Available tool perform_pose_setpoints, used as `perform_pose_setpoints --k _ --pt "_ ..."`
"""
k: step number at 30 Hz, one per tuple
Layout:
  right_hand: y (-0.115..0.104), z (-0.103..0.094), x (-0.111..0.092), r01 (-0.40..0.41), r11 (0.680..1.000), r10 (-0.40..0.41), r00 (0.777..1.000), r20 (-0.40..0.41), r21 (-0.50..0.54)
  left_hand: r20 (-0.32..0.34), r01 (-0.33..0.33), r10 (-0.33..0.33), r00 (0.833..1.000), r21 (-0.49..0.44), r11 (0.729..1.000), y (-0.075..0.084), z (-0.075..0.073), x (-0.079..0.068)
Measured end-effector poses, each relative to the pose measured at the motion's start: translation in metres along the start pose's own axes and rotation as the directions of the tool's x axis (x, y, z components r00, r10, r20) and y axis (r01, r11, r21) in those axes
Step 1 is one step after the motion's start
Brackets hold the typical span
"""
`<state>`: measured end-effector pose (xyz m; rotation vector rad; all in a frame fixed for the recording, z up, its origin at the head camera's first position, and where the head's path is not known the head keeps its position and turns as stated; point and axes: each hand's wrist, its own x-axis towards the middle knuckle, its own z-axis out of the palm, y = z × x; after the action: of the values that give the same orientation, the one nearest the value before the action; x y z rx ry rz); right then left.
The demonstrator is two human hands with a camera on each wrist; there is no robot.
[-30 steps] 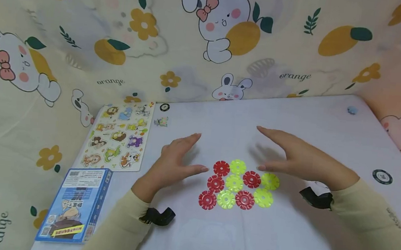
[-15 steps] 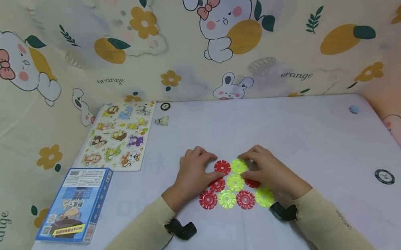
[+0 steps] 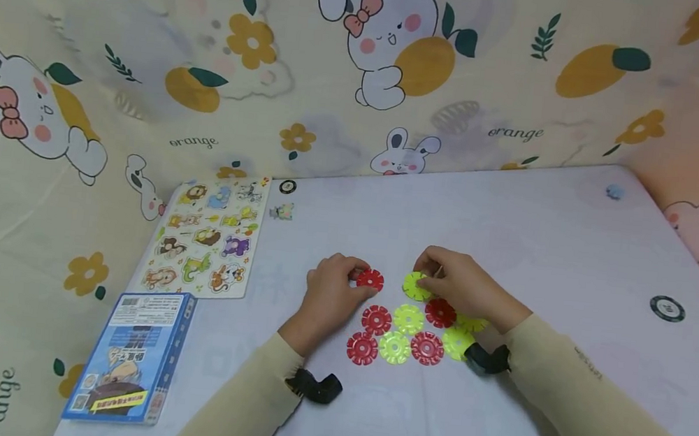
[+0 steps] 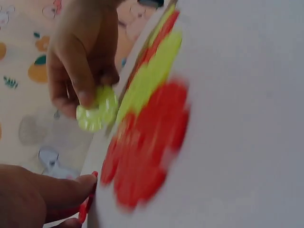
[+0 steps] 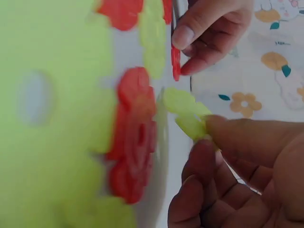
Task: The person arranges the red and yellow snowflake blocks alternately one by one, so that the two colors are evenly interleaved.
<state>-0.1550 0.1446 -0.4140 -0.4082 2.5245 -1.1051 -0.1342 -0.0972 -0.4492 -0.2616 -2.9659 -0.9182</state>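
Observation:
In the head view my left hand (image 3: 330,297) pinches a red notched plastic disc (image 3: 371,280) by its edge, between thumb and fingers. My right hand (image 3: 469,286) has a yellow-green notched disc (image 3: 414,285) in a similar pinch; the right wrist view shows this disc (image 5: 183,107) tilted between thumb and fingertips. Both held discs are just beyond the other discs on the table. Those lie flat in a cluster, red ones (image 3: 376,319) mixed with yellow-green ones (image 3: 394,347). The right hand and its wrist camera partly cover the cluster's right side.
An animal picture board (image 3: 205,236) lies at the back left, with a blue box (image 3: 129,358) in front of it. A small black ring-like disc (image 3: 288,186) and a little figure (image 3: 282,211) sit beside the board. Another black disc (image 3: 667,308) lies right, a blue bit (image 3: 614,192) far right.
Both hands came inward to the discs' far row and took hold there. The red disc has since shifted left and slightly back, away from the cluster; the yellow-green one moved slightly back.

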Motion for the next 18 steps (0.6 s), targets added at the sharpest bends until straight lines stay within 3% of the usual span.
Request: perform_pose_setpoints --k 6,12,16,18 --pt "-0.012 -0.003 0.024 -0.067 0.996 0.067 0.998 0.001 0.067 -0.093 0.072 -0.067 0.993 0.05 0.996 -0.028 -0.015 0.014" --pt "-0.018 0.008 0.055 -0.152 0.975 0.152 0.988 0.011 0.163 -0.18 0.141 -0.143 0.973 -0.023 0.99 -0.058 -0.024 0.024" --pt "-0.022 0.017 0.063 -0.156 0.957 0.163 0.987 -0.009 0.243 -0.216 0.146 -0.159 0.963 -0.074 0.987 -0.07 -0.026 0.023" --pt "-0.024 0.02 0.061 -0.125 0.973 0.132 0.991 -0.023 0.196 -0.204 0.122 -0.131 0.97 -0.057 0.991 -0.072 -0.029 0.017"
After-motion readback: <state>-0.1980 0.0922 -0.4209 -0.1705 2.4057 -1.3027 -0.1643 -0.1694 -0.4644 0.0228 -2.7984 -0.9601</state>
